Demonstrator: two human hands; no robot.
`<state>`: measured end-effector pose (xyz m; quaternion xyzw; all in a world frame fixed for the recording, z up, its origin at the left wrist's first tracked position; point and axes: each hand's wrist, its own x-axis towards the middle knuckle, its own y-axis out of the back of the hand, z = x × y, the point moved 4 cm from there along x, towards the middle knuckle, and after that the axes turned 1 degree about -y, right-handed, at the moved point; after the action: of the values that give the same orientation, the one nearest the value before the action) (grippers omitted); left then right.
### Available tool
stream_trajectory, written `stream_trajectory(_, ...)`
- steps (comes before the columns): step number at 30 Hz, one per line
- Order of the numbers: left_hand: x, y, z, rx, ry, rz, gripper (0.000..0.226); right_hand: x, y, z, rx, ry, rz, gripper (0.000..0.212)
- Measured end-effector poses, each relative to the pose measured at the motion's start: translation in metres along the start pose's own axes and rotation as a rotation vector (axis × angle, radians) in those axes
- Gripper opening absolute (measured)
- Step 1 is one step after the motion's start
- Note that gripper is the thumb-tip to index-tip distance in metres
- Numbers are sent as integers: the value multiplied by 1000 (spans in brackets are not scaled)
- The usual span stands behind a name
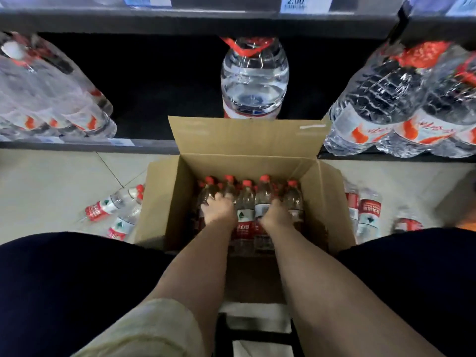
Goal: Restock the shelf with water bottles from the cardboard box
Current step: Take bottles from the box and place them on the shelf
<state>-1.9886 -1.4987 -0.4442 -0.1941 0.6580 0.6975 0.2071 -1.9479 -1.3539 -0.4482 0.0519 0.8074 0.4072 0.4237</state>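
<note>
An open cardboard box [164, 202] stands on the floor between my knees, holding several small water bottles [246, 202] with red caps and red labels. Both my hands are down inside it. My left hand [219, 208] curls over the bottles at the left of the box. My right hand [275, 215] closes around bottles at the right. A single bottle shows between the two hands. The bottom shelf [154, 145] lies just behind the box, dark and bare in its middle apart from one large water jug [253, 78].
Shrink-wrapped packs of water sit on the shelf at left [51, 99] and right [401, 106]. Loose bottles lie on the tiled floor left of the box [113, 206] and stand to its right [365, 215]. A price tag [296, 2] hangs above.
</note>
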Motion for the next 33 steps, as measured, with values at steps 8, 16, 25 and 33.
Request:
stream_trajectory(8,16,-46,-20,-400,249,-56,62,28,-35,23,232,-171,-23,90)
stream_trajectory(16,19,-56,-18,-406,351,-106,78,30,-47,30,265,-183,0,92)
stream_trajectory(25,5,-57,0,-611,415,-158,89,30,-47,32,400,-194,-9,83)
stream_trajectory(33,5,-57,-12,-677,431,-258,83,30,-42,42,686,-276,-128,60)
